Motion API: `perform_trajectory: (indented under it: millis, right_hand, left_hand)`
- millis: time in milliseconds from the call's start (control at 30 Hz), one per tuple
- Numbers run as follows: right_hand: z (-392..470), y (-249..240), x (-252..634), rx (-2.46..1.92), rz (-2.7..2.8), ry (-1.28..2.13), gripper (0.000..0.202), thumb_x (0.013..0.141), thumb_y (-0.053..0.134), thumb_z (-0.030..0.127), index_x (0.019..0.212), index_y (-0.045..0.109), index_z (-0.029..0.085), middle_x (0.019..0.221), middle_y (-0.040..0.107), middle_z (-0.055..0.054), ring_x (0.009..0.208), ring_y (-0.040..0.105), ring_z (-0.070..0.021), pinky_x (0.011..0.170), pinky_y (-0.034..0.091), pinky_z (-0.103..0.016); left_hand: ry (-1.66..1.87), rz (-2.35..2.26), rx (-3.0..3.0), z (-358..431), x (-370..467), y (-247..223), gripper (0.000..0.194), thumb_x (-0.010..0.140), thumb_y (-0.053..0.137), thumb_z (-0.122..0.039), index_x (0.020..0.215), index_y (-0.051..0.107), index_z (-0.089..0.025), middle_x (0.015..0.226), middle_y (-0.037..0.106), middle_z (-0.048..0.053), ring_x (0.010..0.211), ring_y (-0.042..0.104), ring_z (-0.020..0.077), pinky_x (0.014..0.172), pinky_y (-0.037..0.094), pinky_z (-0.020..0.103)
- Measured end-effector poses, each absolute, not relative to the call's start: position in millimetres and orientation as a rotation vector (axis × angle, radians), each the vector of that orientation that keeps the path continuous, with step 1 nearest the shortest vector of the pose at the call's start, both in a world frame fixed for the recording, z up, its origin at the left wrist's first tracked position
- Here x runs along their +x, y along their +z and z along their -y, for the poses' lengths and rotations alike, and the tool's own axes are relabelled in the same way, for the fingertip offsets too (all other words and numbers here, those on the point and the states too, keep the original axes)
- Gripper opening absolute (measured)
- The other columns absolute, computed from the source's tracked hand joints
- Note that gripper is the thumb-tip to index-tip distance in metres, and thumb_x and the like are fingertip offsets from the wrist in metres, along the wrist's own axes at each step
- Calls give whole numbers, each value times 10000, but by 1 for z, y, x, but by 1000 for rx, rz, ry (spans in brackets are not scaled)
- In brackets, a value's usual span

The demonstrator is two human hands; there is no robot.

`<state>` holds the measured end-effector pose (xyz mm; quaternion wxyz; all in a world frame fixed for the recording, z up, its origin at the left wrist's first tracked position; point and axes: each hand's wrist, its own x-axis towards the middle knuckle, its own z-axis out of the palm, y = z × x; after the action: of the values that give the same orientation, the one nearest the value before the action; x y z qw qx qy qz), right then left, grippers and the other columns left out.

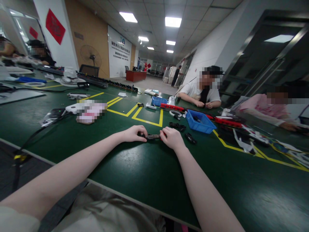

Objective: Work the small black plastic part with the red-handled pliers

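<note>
Just above the green table, my left hand (pixel 135 133) pinches a small black part (pixel 150 138) between thumb and fingers. My right hand (pixel 172 138) is closed around a slim metal tool (pixel 154 136), whose grey tip lies across the black part. A bit of red shows at the right fingers, perhaps the tool's handle. The exact kind of tool and part is too small and blurred to tell. To the right of my right hand lie a black curved piece (pixel 191 138) and a cluster of black pieces (pixel 177 126).
A blue bin (pixel 201 124) stands to the right, with a smaller blue bin (pixel 159 101) behind. A long red strip (pixel 173 107) runs between them. At left lie a pink phone-like item (pixel 90 112) and a cable (pixel 36 133). Co-workers sit across the green table (pixel 135 170).
</note>
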<state>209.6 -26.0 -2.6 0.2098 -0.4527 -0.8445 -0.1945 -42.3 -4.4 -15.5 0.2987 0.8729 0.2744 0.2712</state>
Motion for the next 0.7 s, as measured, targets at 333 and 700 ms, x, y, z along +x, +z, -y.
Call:
perform_trajectory:
  millis: [333, 700]
  right_hand:
    - [26, -2, 210, -1256, 2351, -535, 331, 935, 400, 301, 706, 601, 170, 717, 594, -41, 629, 491, -132, 627, 319, -263]
    - [27, -4, 210, -1241, 2338, -554, 328, 938, 407, 313, 715, 601, 170, 726, 599, -44, 653, 501, -135, 647, 324, -263]
  left_hand:
    - [724, -778, 2281, 8, -40, -12, 334, 894, 546, -446, 886, 708, -155, 979, 618, 61, 912, 595, 177, 862, 444, 297]
    - [744, -785, 2263, 5, -38, -15, 319, 889, 562, -421, 847, 713, -143, 958, 629, 64, 891, 599, 176, 867, 441, 295]
